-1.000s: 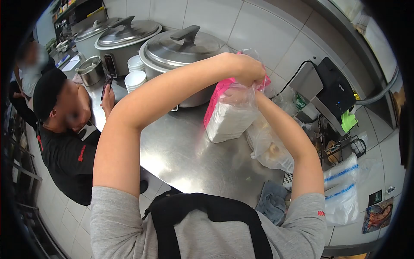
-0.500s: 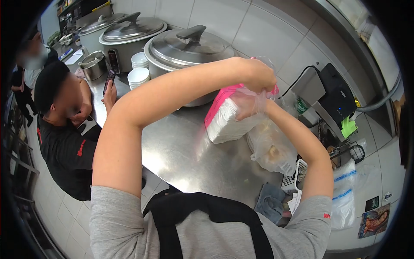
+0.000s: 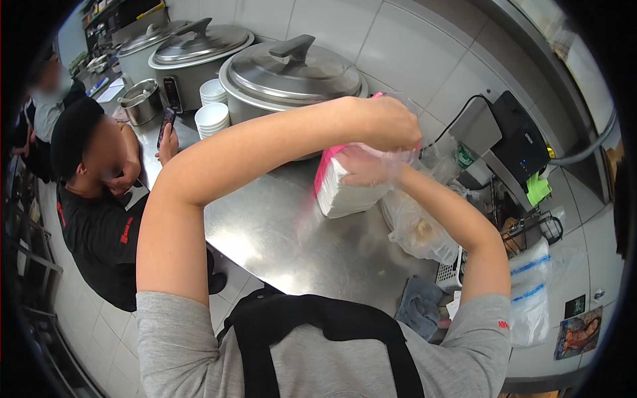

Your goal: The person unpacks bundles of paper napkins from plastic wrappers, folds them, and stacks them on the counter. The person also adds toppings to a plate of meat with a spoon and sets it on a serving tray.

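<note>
A thick stack of white paper napkins [image 3: 348, 196] stands on the steel counter, partly covered by a pink and clear plastic wrapper [image 3: 324, 167]. My left hand [image 3: 391, 124] is closed above the stack, gripping the wrapper's gathered edge; pink plastic shows around it. My right hand [image 3: 361, 166] reaches inside the clear plastic, its fingers pressed against the upper part of the napkins. My left hand and forearm hide part of the wrapper. Just right of the stack lies a clear plastic bag [image 3: 421, 229] with pale round contents.
Large lidded cookers [image 3: 292, 76] line the wall behind stacked white tubs [image 3: 212, 118]. At the right are a black printer [image 3: 521, 142], a white basket [image 3: 450, 273] and a grey cloth [image 3: 420, 306]. A person in black [image 3: 99, 225] sits at the left, holding a phone [image 3: 166, 126].
My right hand has moved left across the napkins and shows more clearly. My left hand has come slightly lower. The pink wrapper covers less of the stack's visible side.
</note>
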Demonstrator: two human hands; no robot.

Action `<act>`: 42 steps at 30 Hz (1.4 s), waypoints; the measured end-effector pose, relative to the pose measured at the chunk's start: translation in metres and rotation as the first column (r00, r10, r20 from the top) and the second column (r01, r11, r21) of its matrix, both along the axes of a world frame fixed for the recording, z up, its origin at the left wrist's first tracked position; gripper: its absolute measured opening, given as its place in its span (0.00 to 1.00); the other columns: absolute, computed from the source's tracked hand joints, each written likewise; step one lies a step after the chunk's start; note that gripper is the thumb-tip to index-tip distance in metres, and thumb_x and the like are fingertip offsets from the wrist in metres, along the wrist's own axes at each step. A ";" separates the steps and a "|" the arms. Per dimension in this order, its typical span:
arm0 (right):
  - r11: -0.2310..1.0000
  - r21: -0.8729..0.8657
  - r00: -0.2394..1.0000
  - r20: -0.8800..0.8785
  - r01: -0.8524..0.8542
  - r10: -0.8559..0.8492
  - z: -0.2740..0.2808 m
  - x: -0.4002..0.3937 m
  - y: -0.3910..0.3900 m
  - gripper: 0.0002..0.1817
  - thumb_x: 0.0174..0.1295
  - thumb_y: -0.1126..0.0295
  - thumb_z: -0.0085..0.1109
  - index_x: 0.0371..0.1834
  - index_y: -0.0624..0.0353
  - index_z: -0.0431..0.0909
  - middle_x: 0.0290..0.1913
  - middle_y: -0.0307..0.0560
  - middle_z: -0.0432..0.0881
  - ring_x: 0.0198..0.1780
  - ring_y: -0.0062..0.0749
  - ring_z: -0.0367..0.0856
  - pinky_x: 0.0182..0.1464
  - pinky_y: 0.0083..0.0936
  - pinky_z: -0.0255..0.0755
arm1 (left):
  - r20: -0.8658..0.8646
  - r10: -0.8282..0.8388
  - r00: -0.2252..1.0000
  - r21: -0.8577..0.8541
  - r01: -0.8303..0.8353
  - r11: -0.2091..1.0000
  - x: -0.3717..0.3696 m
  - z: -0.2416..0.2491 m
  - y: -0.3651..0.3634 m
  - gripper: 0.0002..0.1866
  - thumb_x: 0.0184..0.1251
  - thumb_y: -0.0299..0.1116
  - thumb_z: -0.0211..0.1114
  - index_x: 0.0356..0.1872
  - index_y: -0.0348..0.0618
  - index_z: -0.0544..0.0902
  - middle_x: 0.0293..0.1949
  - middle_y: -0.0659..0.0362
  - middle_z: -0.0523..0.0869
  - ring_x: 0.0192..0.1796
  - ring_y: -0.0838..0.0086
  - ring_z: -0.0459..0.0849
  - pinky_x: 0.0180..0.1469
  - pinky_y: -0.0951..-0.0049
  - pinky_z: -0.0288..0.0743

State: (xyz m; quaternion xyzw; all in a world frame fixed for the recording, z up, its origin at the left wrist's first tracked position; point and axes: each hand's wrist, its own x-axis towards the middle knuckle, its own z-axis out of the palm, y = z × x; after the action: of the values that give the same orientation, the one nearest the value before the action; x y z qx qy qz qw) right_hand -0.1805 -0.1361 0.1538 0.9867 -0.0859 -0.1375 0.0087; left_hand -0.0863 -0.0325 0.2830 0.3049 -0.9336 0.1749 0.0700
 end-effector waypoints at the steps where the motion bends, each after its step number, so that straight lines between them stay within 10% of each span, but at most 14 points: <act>1: 0.998 -0.053 0.999 0.030 0.015 -0.013 -0.008 -0.003 0.003 0.34 0.51 0.52 0.55 0.51 0.73 0.63 0.52 0.68 0.65 0.60 0.53 0.61 0.64 0.39 0.53 | 0.002 -0.011 1.000 0.002 0.011 1.000 0.000 -0.003 -0.002 0.04 0.48 0.27 0.61 0.26 0.41 0.82 0.24 0.54 0.83 0.34 0.60 0.82 0.38 0.61 0.73; 8: 0.916 0.132 0.901 -0.280 0.378 -0.331 0.071 0.002 0.009 0.32 0.49 0.50 0.60 0.54 0.59 0.68 0.50 0.52 0.74 0.57 0.44 0.68 0.57 0.39 0.60 | -0.010 0.206 0.978 0.063 -0.205 0.977 0.016 0.017 -0.009 0.05 0.47 0.29 0.60 0.24 0.40 0.81 0.24 0.53 0.82 0.33 0.58 0.81 0.34 0.61 0.73; 12: 0.705 0.680 0.888 0.177 0.202 -0.425 0.053 -0.032 -0.073 0.31 0.49 0.54 0.62 0.56 0.56 0.70 0.52 0.47 0.75 0.53 0.33 0.71 0.54 0.28 0.64 | -0.032 0.344 0.938 0.280 -0.322 0.904 0.007 0.036 0.000 0.13 0.51 0.36 0.54 0.24 0.36 0.82 0.26 0.46 0.83 0.29 0.53 0.81 0.33 0.60 0.74; 17: 0.772 0.413 0.738 0.283 0.483 -0.613 0.060 -0.050 -0.091 0.31 0.50 0.51 0.59 0.57 0.54 0.70 0.54 0.46 0.74 0.54 0.33 0.69 0.56 0.28 0.63 | -0.231 0.211 0.950 -0.090 -0.236 0.967 -0.042 -0.013 -0.055 0.09 0.50 0.32 0.59 0.24 0.36 0.82 0.27 0.45 0.83 0.30 0.54 0.83 0.37 0.61 0.77; 22: 0.809 0.244 0.785 0.211 0.535 -0.583 0.010 -0.070 -0.110 0.32 0.51 0.47 0.57 0.58 0.51 0.70 0.55 0.45 0.73 0.56 0.33 0.68 0.57 0.29 0.61 | 0.053 0.520 0.853 0.384 -0.498 0.778 -0.048 -0.088 -0.107 0.14 0.55 0.31 0.56 0.39 0.36 0.82 0.42 0.43 0.81 0.49 0.56 0.80 0.52 0.60 0.72; 25: 0.829 0.182 0.820 0.146 0.528 -0.554 -0.022 -0.069 -0.112 0.32 0.52 0.45 0.56 0.58 0.49 0.70 0.57 0.44 0.72 0.58 0.33 0.67 0.58 0.29 0.60 | 0.293 0.290 0.911 0.383 -0.389 0.838 -0.034 -0.134 -0.108 0.22 0.60 0.38 0.49 0.51 0.36 0.76 0.55 0.43 0.74 0.60 0.56 0.70 0.62 0.60 0.62; 27: 0.840 0.160 0.833 0.124 0.519 -0.539 -0.043 -0.065 -0.113 0.32 0.52 0.44 0.55 0.58 0.48 0.70 0.57 0.44 0.72 0.58 0.33 0.67 0.59 0.29 0.59 | 0.048 0.625 0.779 0.626 -0.511 0.589 -0.019 -0.164 -0.100 0.28 0.63 0.45 0.43 0.60 0.38 0.67 0.64 0.44 0.62 0.67 0.58 0.59 0.68 0.61 0.52; 30: 0.850 0.144 0.844 0.119 0.507 -0.524 -0.060 -0.058 -0.116 0.33 0.52 0.42 0.53 0.59 0.46 0.70 0.58 0.43 0.71 0.59 0.33 0.66 0.60 0.30 0.58 | 0.109 0.632 0.768 0.700 -0.510 0.499 -0.005 -0.153 -0.082 0.30 0.64 0.48 0.41 0.63 0.37 0.63 0.66 0.45 0.59 0.69 0.57 0.55 0.69 0.62 0.49; 34: 0.844 0.156 0.828 0.172 0.513 -0.534 -0.045 -0.049 -0.122 0.33 0.53 0.39 0.51 0.60 0.44 0.69 0.60 0.42 0.70 0.61 0.32 0.65 0.61 0.30 0.57 | -0.038 0.641 0.766 0.629 -0.480 0.612 0.013 -0.193 -0.121 0.31 0.64 0.48 0.41 0.62 0.37 0.64 0.65 0.44 0.61 0.68 0.56 0.58 0.69 0.63 0.49; 36: 0.795 0.159 0.791 0.101 0.586 -0.603 -0.016 -0.046 -0.121 0.33 0.53 0.40 0.52 0.59 0.46 0.70 0.59 0.43 0.71 0.60 0.33 0.67 0.59 0.32 0.59 | -0.309 0.589 0.747 0.318 -0.502 0.804 0.013 -0.209 -0.135 0.29 0.65 0.47 0.42 0.60 0.36 0.67 0.61 0.44 0.68 0.63 0.56 0.66 0.67 0.64 0.54; 39: 0.627 0.153 0.645 -0.151 0.764 -0.749 0.063 -0.052 -0.113 0.33 0.53 0.42 0.53 0.58 0.50 0.71 0.57 0.45 0.73 0.55 0.37 0.72 0.54 0.38 0.66 | 0.307 0.019 0.951 0.473 -0.170 0.865 0.017 -0.133 -0.174 0.30 0.67 0.53 0.39 0.56 0.36 0.71 0.55 0.45 0.75 0.54 0.54 0.76 0.56 0.59 0.69; 41: 0.711 -0.083 0.714 0.012 0.698 -0.700 0.099 -0.066 -0.094 0.30 0.53 0.46 0.54 0.53 0.55 0.75 0.49 0.47 0.78 0.46 0.38 0.78 0.46 0.39 0.71 | 0.191 0.168 0.967 0.284 -0.218 0.934 0.042 -0.122 -0.213 0.18 0.66 0.39 0.45 0.48 0.39 0.77 0.49 0.48 0.78 0.52 0.57 0.76 0.56 0.62 0.68; 42: 0.631 -0.037 0.632 0.044 0.775 -0.774 0.120 -0.072 -0.077 0.28 0.54 0.48 0.54 0.51 0.56 0.76 0.46 0.48 0.80 0.43 0.38 0.79 0.43 0.39 0.72 | 0.039 0.613 0.789 0.575 -0.520 0.632 -0.001 -0.055 -0.144 0.29 0.66 0.51 0.39 0.52 0.37 0.74 0.50 0.47 0.79 0.52 0.57 0.77 0.53 0.60 0.71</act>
State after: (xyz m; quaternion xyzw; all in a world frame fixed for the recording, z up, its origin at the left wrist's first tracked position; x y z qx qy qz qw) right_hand -0.2525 -0.2132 0.2743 0.8556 -0.5043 -0.1138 -0.0261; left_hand -0.0871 -0.1765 0.2278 0.6027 -0.7893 -0.1172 -0.0058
